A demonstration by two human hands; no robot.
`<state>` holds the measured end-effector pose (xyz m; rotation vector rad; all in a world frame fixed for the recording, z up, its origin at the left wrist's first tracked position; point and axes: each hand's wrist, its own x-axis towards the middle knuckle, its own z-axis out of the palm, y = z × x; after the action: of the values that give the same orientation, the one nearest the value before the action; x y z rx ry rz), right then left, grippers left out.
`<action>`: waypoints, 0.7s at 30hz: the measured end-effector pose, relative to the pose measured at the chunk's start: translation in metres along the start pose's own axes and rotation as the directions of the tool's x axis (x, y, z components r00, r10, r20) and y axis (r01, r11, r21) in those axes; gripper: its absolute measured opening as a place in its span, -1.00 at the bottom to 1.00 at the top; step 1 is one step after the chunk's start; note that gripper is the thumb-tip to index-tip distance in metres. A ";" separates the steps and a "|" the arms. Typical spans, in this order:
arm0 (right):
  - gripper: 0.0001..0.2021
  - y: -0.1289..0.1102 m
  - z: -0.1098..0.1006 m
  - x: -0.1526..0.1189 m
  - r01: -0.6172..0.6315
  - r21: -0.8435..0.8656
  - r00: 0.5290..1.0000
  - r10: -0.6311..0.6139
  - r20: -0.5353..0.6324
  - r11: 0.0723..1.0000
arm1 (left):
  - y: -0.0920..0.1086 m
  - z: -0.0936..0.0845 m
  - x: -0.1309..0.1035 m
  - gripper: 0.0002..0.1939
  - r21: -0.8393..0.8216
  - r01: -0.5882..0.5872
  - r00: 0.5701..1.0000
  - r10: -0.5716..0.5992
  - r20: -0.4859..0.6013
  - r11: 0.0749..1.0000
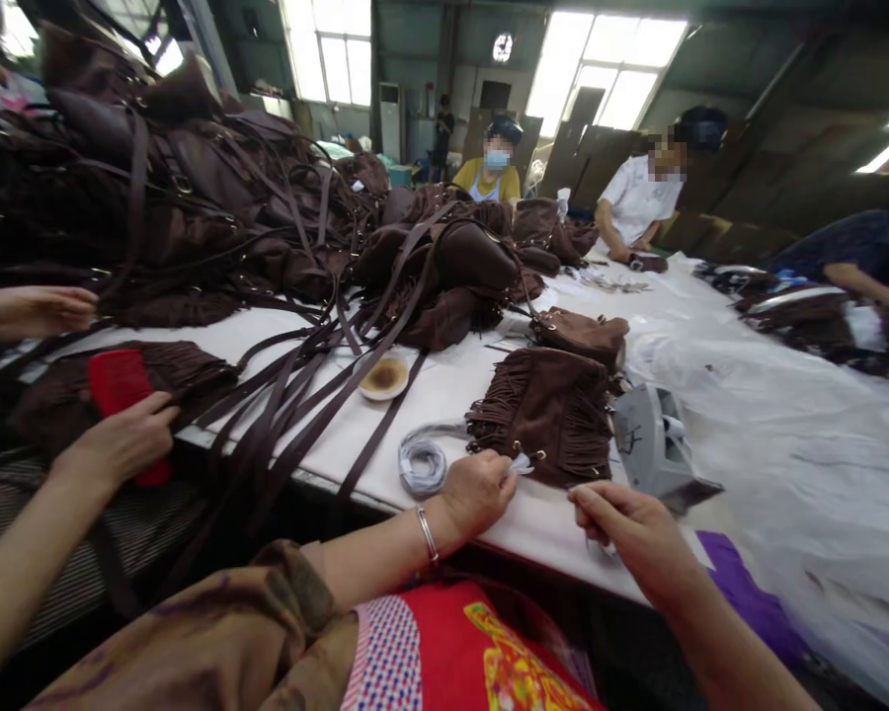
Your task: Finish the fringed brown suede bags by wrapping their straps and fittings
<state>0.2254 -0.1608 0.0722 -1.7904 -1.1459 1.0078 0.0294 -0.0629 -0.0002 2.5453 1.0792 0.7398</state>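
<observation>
At lower centre of the frame, the left hand (478, 491) pinches a small white tag (521, 462) against the brown fringed bag (544, 410); the right hand (629, 533), fingers curled, grips a small pale item, unidentifiable.

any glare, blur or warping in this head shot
Head view: windows blown out white; table edge and roof lines bow from the wide lens; brown fringed bag by the left hand reads sharp; right hand slightly soft.
</observation>
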 end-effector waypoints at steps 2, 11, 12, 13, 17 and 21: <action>-0.51 -0.014 0.032 0.010 -0.001 0.089 1.000 -0.001 0.027 0.996 | 0.001 -0.001 -0.002 -0.75 0.014 0.001 1.000 -0.001 0.006 1.000; -0.65 0.000 0.076 0.045 -0.224 0.096 0.971 0.231 -0.069 0.970 | -0.003 0.005 -0.006 -0.85 0.074 -0.160 0.987 0.160 0.010 0.984; -0.66 0.000 0.075 0.045 -0.233 0.064 0.969 0.237 -0.073 0.970 | -0.004 0.005 -0.006 -0.86 0.084 -0.171 0.985 0.170 0.015 0.982; -0.67 0.000 0.074 0.046 -0.241 0.036 0.967 0.243 -0.073 0.970 | -0.004 0.006 -0.006 -0.87 0.093 -0.177 0.984 0.175 0.020 0.980; -0.69 0.003 0.072 0.049 -0.264 -0.022 0.963 0.262 -0.056 0.964 | -0.002 0.006 -0.008 -0.83 0.108 -0.158 0.987 0.155 0.030 0.982; -0.69 0.008 0.072 0.052 -0.271 -0.052 0.961 0.267 -0.070 0.961 | 0.001 0.004 -0.008 -0.80 0.100 -0.099 0.995 0.099 0.000 0.990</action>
<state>0.1777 -0.1011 0.0255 -2.0524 -0.9191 1.0729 0.0270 -0.0697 -0.0064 2.6999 1.0221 0.7343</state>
